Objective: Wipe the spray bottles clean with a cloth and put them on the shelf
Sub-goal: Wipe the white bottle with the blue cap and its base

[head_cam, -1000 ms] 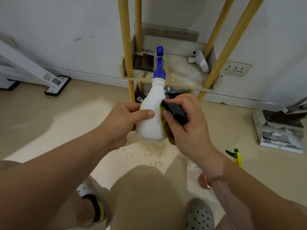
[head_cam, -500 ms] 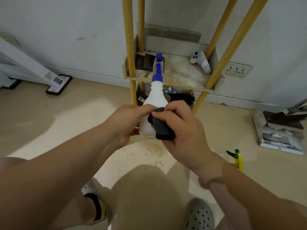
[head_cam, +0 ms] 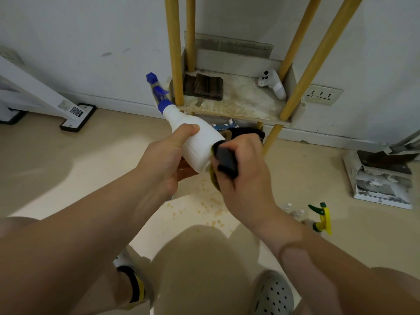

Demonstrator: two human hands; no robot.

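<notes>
Two spray bottles are in view. The white spray bottle (head_cam: 195, 142) with the blue trigger head is held in the air between both hands, tilted so that its nozzle points up and away past the left hand (head_cam: 168, 160) and its base faces the right hand (head_cam: 245, 169). The left hand is wrapped round the bottle's body, thumb lying on top. The right hand is curled tight round one cloth (head_cam: 225, 160) – dark on the outside, yellow-green beneath – and presses it against the bottle's base end.

Just beyond both hands stands the shelf (head_cam: 238, 105), low on four yellow wooden posts (head_cam: 173, 53). On it lie one folded dark rag (head_cam: 204, 87), beyond the left hand's thumb, and one white controller (head_cam: 271, 84), beyond the right hand.

The second spray bottle (head_cam: 320, 219) – green-and-yellow head – sits on the floor (head_cam: 68, 164), outside the right wrist and well apart from the shelf.
</notes>
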